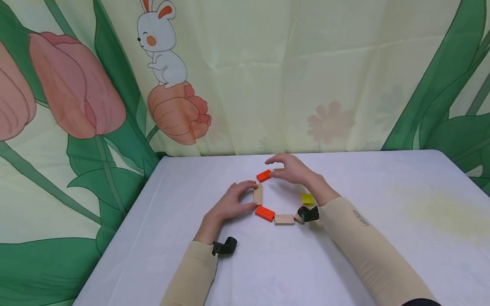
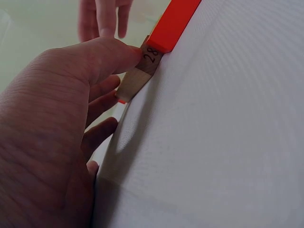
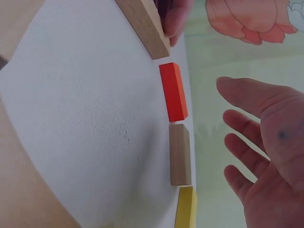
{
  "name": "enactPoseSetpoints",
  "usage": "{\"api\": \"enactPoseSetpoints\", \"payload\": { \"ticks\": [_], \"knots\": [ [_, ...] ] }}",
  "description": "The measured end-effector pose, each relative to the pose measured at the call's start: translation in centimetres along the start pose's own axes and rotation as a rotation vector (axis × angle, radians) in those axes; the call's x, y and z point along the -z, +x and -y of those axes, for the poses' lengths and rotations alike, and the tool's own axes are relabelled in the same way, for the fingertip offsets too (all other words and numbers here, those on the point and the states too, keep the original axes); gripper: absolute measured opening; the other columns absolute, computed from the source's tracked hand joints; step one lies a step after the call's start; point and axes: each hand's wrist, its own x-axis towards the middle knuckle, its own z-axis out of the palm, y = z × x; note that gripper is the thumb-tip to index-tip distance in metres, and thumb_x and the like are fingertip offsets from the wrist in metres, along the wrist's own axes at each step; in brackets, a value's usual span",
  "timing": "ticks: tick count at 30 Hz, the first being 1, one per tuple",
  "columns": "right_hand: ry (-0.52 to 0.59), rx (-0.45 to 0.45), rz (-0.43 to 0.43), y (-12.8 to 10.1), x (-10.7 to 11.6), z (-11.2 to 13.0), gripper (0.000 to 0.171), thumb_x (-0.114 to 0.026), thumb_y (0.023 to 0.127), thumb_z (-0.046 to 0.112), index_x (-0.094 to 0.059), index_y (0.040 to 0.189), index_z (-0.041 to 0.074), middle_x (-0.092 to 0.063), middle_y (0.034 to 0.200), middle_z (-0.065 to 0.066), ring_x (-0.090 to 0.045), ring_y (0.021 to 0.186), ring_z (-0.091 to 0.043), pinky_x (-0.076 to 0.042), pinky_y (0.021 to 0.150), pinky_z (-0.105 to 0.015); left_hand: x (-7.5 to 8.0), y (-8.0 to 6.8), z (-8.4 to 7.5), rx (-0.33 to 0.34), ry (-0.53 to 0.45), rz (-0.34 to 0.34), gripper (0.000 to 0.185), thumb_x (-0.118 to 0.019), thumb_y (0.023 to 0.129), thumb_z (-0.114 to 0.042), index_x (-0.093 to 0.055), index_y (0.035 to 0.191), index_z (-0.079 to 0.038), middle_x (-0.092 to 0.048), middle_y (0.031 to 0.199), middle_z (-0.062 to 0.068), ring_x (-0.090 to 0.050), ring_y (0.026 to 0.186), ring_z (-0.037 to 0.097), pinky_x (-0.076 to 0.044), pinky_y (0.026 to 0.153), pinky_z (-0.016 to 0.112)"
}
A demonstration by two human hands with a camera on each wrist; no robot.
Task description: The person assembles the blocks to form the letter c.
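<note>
My left hand (image 1: 231, 200) pinches a plain wooden block (image 1: 257, 194) by its ends, thumb near and fingers far. In the left wrist view the thumb presses an end marked 28 (image 2: 151, 56). That block stands on the table in a ring of blocks, between a near orange-red block (image 1: 265, 213) and a far orange-red block (image 1: 263, 176). My right hand (image 1: 292, 169) hovers by the far side, fingers loosely bent and holding nothing. In the right wrist view it is apart from the far orange-red block (image 3: 174, 92), a wooden block (image 3: 180, 156) and a yellow block (image 3: 186, 206).
At the ring's near side lie a wooden block (image 1: 284, 219) and another (image 1: 298, 218), partly hidden by the right wrist camera (image 1: 308, 213). A yellow block (image 1: 307, 199) sits by the right forearm. A white cloth covers the table (image 1: 153, 221); a printed curtain (image 1: 260, 85) hangs behind.
</note>
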Motion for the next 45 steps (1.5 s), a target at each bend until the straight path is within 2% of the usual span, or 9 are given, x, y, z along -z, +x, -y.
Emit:
{"api": "enactPoseSetpoints", "payload": {
  "ticks": [5, 12, 18, 25, 32, 45],
  "knots": [
    [0.010, -0.016, 0.032, 0.4, -0.4, 0.2, 0.040, -0.069, 0.093, 0.009, -0.066, 0.132, 0.005, -0.062, 0.134, -0.013, -0.049, 0.131, -0.037, -0.042, 0.107, -0.053, 0.0, 0.0, -0.2, -0.003, 0.015, 0.007, 0.053, -0.074, 0.090, -0.026, -0.059, 0.139, -0.012, -0.052, 0.148, 0.004, -0.041, 0.140, 0.020, -0.011, 0.121, 0.051],
    [0.011, -0.001, 0.067, 1.2, -0.9, 0.7, 0.039, -0.068, 0.094, 0.006, -0.065, 0.133, 0.004, -0.061, 0.136, -0.012, -0.048, 0.133, -0.034, -0.041, 0.109, -0.048, 0.2, -0.1, -0.3, 0.031, 0.030, 0.003, 0.054, -0.074, 0.090, -0.028, -0.059, 0.140, -0.015, -0.051, 0.149, 0.002, -0.041, 0.141, 0.019, -0.010, 0.122, 0.050],
    [0.014, -0.041, 0.091, 1.6, -1.1, 0.6, 0.037, -0.068, 0.095, 0.007, -0.066, 0.132, 0.005, -0.061, 0.136, -0.012, -0.047, 0.132, -0.033, -0.041, 0.109, -0.049, 0.3, -0.2, -0.2, 0.001, 0.014, 0.006, 0.053, -0.074, 0.090, -0.026, -0.059, 0.140, -0.012, -0.051, 0.148, 0.004, -0.041, 0.141, 0.020, -0.011, 0.122, 0.051],
    [-0.030, -0.072, 0.121, 1.8, -1.5, 0.0, 0.035, -0.067, 0.095, 0.006, -0.067, 0.130, 0.006, -0.062, 0.133, -0.012, -0.048, 0.130, -0.033, -0.041, 0.108, -0.048, -0.1, 0.0, -0.2, 0.003, 0.010, 0.010, 0.054, -0.074, 0.090, -0.027, -0.058, 0.140, -0.013, -0.051, 0.149, 0.004, -0.041, 0.141, 0.020, -0.011, 0.122, 0.051],
    [-0.059, -0.082, 0.114, 1.8, -1.6, -0.3, 0.031, -0.063, 0.095, 0.001, -0.072, 0.124, 0.009, -0.063, 0.129, -0.012, -0.051, 0.126, -0.033, -0.044, 0.106, -0.047, -0.1, 0.2, -0.2, 0.007, 0.033, 0.011, 0.055, -0.073, 0.090, -0.028, -0.058, 0.141, -0.013, -0.051, 0.149, 0.003, -0.040, 0.141, 0.019, -0.012, 0.122, 0.049],
    [-0.114, -0.002, 0.113, 2.4, -1.9, -0.5, 0.029, -0.061, 0.095, -0.005, -0.076, 0.117, 0.007, -0.065, 0.121, -0.015, -0.055, 0.121, -0.034, -0.044, 0.106, -0.048, 0.0, 0.2, 0.1, 0.011, 0.047, 0.016, 0.055, -0.073, 0.090, -0.029, -0.058, 0.142, -0.015, -0.051, 0.149, 0.002, -0.040, 0.141, 0.018, -0.011, 0.122, 0.048]
  ]
}}
